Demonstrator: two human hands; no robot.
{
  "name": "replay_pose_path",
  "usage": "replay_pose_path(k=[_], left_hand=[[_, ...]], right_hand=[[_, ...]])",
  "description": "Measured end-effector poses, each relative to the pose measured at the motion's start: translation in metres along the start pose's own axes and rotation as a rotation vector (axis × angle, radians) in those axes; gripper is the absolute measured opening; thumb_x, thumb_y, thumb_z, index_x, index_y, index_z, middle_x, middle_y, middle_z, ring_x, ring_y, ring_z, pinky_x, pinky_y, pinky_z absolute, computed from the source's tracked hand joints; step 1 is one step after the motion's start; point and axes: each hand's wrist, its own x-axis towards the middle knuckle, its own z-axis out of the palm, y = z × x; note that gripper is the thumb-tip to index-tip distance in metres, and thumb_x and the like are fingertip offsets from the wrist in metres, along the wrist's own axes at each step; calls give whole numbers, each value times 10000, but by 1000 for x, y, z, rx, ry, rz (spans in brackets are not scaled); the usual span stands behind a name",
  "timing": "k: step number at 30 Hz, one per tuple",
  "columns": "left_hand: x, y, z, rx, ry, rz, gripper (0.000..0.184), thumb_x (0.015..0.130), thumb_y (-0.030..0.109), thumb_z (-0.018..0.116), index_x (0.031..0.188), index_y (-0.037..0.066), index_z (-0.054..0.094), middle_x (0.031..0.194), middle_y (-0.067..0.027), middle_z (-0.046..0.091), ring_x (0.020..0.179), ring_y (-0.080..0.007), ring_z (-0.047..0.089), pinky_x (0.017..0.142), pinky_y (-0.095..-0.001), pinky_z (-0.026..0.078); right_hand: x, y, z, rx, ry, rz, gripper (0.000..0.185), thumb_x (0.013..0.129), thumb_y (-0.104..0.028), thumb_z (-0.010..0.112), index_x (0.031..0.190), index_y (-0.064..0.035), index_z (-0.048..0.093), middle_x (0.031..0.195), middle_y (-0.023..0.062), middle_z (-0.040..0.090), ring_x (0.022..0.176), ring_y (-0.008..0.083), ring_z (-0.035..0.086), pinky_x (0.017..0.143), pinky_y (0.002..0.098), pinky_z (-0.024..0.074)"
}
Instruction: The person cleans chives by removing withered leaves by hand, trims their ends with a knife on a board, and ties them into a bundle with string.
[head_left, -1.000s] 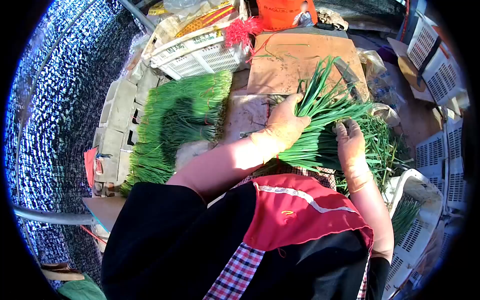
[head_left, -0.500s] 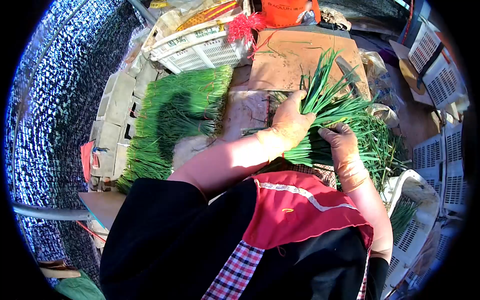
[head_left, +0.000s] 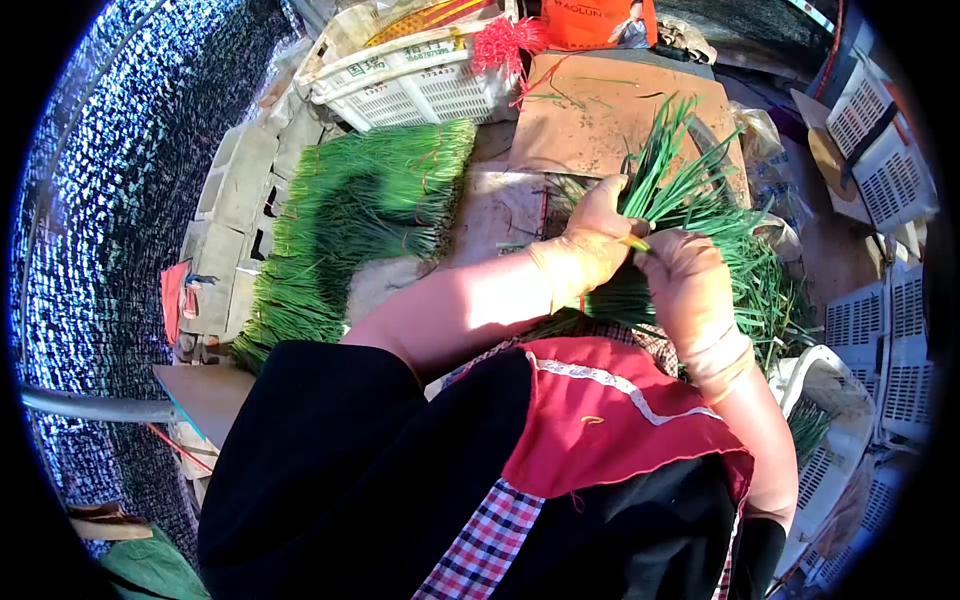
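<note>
My left hand (head_left: 597,235), in a thin tan glove, is wrapped round a bunch of long green leafy stalks (head_left: 672,180). The leaves fan out up and to the right of it. Close beside it, my right hand (head_left: 690,275), gloved too, pinches a yellowish leaf (head_left: 634,242) between thumb and fingers at the bunch's edge. Beneath and right of the hands lies a loose heap of the same greens (head_left: 762,275). Tied bundles of greens (head_left: 340,215) stand packed together at the left, with red bands round some.
A white crate (head_left: 430,92) with a red string tuft (head_left: 508,45) is at the top. Behind the hands lies a brown board (head_left: 590,115). Concrete blocks (head_left: 225,240) line the left. White crates (head_left: 870,130) stand at the right, and another basket (head_left: 835,440) is at the lower right.
My right hand has moved left and up to meet my left hand and now pinches a yellowish leaf. My left hand keeps its hold on the bunch. The view has shifted slightly.
</note>
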Motion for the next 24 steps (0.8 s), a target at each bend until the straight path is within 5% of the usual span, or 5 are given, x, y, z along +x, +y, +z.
replay_pose_path(k=[3,7,11,16,24], left_hand=[[4,-8,-7,43,53,-18,427,724,-18,633,1142,-20,550,961,-71,629,856,-155,567,790,-290,462],[-1,9,-8,-31,-6,-140,435,719,-20,631,1147,-21,555,949,-70,632,837,-161,569,794,-285,455],[6,0,-12,16,-4,-111,438,715,1,645,1143,-28,557,962,-93,634,861,-173,575,802,-287,454],[-1,12,-10,25,22,-149,453,714,19,653,1150,-42,545,985,-110,632,891,-186,572,832,-297,448],[1,-4,-9,-118,6,-61,575,690,14,678,1219,-86,476,1032,-156,622,916,-206,583,828,-304,462]], right_hand=[[7,20,-7,859,-165,651,170,916,-164,568,975,-21,640,806,23,653,536,89,531,495,218,416],[-2,34,4,1212,-175,695,246,947,-254,520,1024,-41,615,838,28,652,557,93,574,484,198,423],[-8,21,12,1249,-173,639,351,913,-364,573,1058,-45,587,813,34,639,566,108,599,475,209,436],[-8,5,27,1030,-102,659,198,807,7,659,986,-20,578,733,28,614,469,86,505,432,212,406],[-16,3,30,1163,-58,744,141,803,6,670,903,-74,611,759,-13,631,537,51,501,445,188,384]])
